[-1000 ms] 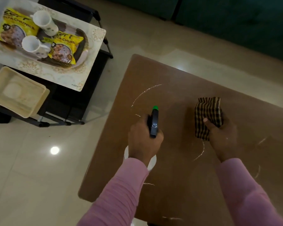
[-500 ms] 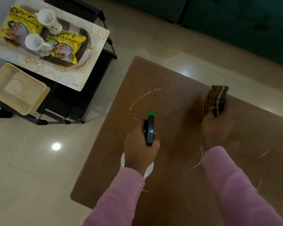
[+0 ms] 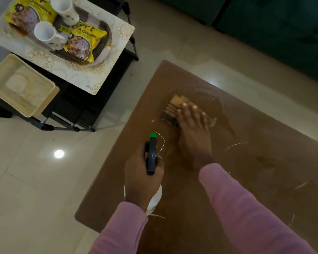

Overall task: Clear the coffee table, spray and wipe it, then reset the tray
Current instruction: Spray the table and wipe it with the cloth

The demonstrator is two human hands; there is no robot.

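Tray with mugs and snack packs sits at 10 o'clock on the side rack. Left hand fingers wrapped round spray bottle at bench edge. Right hand at 12 o'clock, fingers spread flat, pressing cloth onto bench.

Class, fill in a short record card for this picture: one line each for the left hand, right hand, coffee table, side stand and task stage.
left hand: grips spray bottle, green nozzle pointing away
right hand: presses checked cloth flat on the table
coffee table: brown top, cleared, wet streaks showing
side stand: oval tray with two white mugs and two yellow snack packets; cream tray lower down
task stage: wiping; tray not yet reset
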